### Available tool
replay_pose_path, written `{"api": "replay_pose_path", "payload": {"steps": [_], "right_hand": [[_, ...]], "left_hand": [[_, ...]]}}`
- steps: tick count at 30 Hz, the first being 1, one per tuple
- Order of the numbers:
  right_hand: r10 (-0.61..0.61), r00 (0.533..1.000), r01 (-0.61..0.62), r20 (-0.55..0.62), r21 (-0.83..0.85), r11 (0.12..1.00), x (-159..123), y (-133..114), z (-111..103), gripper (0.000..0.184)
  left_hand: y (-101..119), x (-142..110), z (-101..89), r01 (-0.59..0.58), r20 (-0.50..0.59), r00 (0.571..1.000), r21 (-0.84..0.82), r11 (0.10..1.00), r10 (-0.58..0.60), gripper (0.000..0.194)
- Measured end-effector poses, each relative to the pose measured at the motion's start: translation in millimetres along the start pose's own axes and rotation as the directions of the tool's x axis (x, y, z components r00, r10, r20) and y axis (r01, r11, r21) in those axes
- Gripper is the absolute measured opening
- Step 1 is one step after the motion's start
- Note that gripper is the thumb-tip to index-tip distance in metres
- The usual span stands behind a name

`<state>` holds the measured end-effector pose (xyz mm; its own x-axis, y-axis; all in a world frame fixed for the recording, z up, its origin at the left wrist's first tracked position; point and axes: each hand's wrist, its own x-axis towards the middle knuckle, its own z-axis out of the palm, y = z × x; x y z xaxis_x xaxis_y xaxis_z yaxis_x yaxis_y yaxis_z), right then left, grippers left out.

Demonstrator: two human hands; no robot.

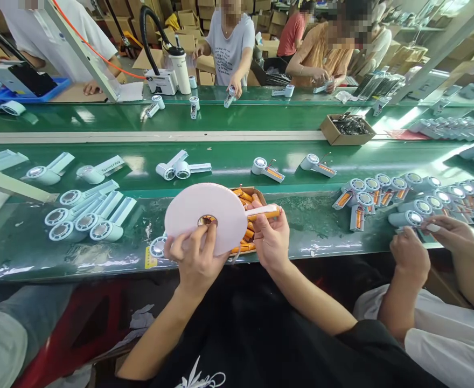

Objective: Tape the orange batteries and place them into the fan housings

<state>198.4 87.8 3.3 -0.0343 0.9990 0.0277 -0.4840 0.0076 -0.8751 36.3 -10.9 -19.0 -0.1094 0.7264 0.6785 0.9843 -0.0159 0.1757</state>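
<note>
So, from the head view, I've got a big flat tape roll [204, 200] upright in front of me, my left fingers [197, 241] gripping it against the near face, with a fingertip tucked into the central hole, presumably to steady so broad a disc. Over on the other side, my right fingers [264, 227] are closed on an orange cell [272, 213], and a pale strip [257, 209] lies along it from the roll's edge; holding the two level like this seems to keep that strip straight. The roll looks matt and papery, a thin pinkish-white wheel, while the cell is a smooth little cylinder with a slight shine. Right behind the roll sits a cardboard box [259, 189] heaped with more orange cells, within easy reach, I'd say. Around it runs the glossy green worktop [136, 258], scuffed and catching the light. To my left, pale-blue fans [105, 229] lie clustered, round grilled heads towards me, hollow channel handles pointing away. To my right, another batch of fans [357, 215] shows orange cells in the handles, grouped near a co-worker's hands [410, 253], which are busy at another fan.
</note>
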Motion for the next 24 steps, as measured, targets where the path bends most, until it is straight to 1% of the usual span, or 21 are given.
{"api": "replay_pose_path", "payload": {"steps": [1,2,4,5,6,7,8,9,10,11,12,13,14,15,16,17,18,20,22,23,24], "right_hand": [[0.009,1.000,-0.009,0.002,0.004,1.000,4,0,-3,0.049],[0.011,1.000,-0.011,0.014,-0.007,1.000,13,-5,-9,0.048],[-0.070,0.997,0.071,0.009,-0.036,0.997,42,-27,-28,0.043],[-0.185,0.982,0.184,-0.044,-0.042,0.982,60,-42,-39,0.039],[-0.326,0.938,0.324,-0.122,-0.034,0.945,78,-56,-50,0.034],[-0.417,0.890,0.419,-0.184,-0.028,0.907,93,-67,-59,0.030],[-0.445,0.875,0.446,-0.191,-0.040,0.894,103,-75,-65,0.028],[-0.440,0.881,0.438,-0.174,-0.055,0.897,108,-79,-68,0.029],[-0.402,0.906,0.395,-0.134,-0.074,0.916,106,-78,-68,0.032],[-0.341,0.936,0.332,-0.086,-0.096,0.938,100,-73,-66,0.036],[-0.276,0.960,0.270,-0.045,-0.115,0.956,90,-66,-61,0.042],[-0.222,0.975,0.218,-0.017,-0.128,0.968,78,-58,-55,0.046],[-0.182,0.983,0.180,0.002,-0.134,0.974,65,-49,-49,0.050],[-0.159,0.987,0.159,0.013,-0.133,0.978,52,-41,-42,0.053],[-0.149,0.989,0.151,0.023,-0.126,0.981,42,-35,-36,0.055],[-0.149,0.988,0.151,0.030,-0.114,0.982,34,-31,-31,0.056],[-0.150,0.988,0.152,0.034,-0.097,0.984,28,-29,-26,0.058],[-0.132,0.990,0.134,0.040,-0.059,0.989,22,-28,-20,0.059],[-0.087,0.994,0.089,0.060,-0.035,0.995,19,-30,-18,0.059],[-0.065,0.995,0.067,0.079,-0.027,0.997,18,-31,-18,0.061],[-0.047,0.994,0.049,0.104,-0.019,0.999,16,-33,-18,0.063]], "left_hand": [[6,-4,2.1,0.006,-0.007,1.000,0.001,1.000,-0.006,0.075],[11,-8,3.4,0.002,-0.009,1.000,-0.003,1.000,-0.002,0.074],[18,-12,3.7,-0.017,0.010,1.000,-0.022,1.000,0.017,0.068],[20,-11,3.2,-0.018,0.039,0.999,-0.034,0.999,0.020,0.065],[19,-6,2.7,-0.016,0.090,0.996,-0.050,0.999,0.021,0.065],[17,1,2.5,-0.010,0.159,0.987,-0.070,0.997,0.022,0.068],[14,10,2.8,-0.006,0.239,0.970,-0.095,0.995,0.029,0.074],[11,21,3.5,-0.006,0.321,0.946,-0.126,0.992,0.047,0.081],[8,33,4.6,-0.009,0.386,0.920,-0.160,0.987,0.071,0.088],[6,45,5.8,-0.013,0.417,0.904,-0.195,0.981,0.095,0.089],[6,55,6.9,-0.021,0.408,0.906,-0.230,0.973,0.116,0.084],[7,63,7.7,-0.037,0.359,0.924,-0.265,0.964,0.134,0.072],[10,70,8.2,-0.065,0.280,0.948,-0.298,0.952,0.152,0.056],[15,75,8.4,-0.109,0.181,0.968,-0.325,0.939,0.175,0.040],[21,78,8.4,-0.170,0.081,0.974,-0.342,0.924,0.209,0.028],[27,80,8.3,-0.242,-0.007,0.967,-0.342,0.908,0.255,0.022],[33,82,8.3,-0.312,-0.078,0.950,-0.323,0.894,0.303,0.019],[43,85,8.7,-0.423,-0.184,0.904,-0.245,0.873,0.386,0.020],[48,87,10.1,-0.474,-0.259,0.869,-0.183,0.862,0.422,0.022],[49,87,10.9,-0.479,-0.291,0.860,-0.182,0.859,0.419,0.022],[49,88,11.7,-0.472,-0.311,0.862,-0.202,0.858,0.401,0.020]]}}
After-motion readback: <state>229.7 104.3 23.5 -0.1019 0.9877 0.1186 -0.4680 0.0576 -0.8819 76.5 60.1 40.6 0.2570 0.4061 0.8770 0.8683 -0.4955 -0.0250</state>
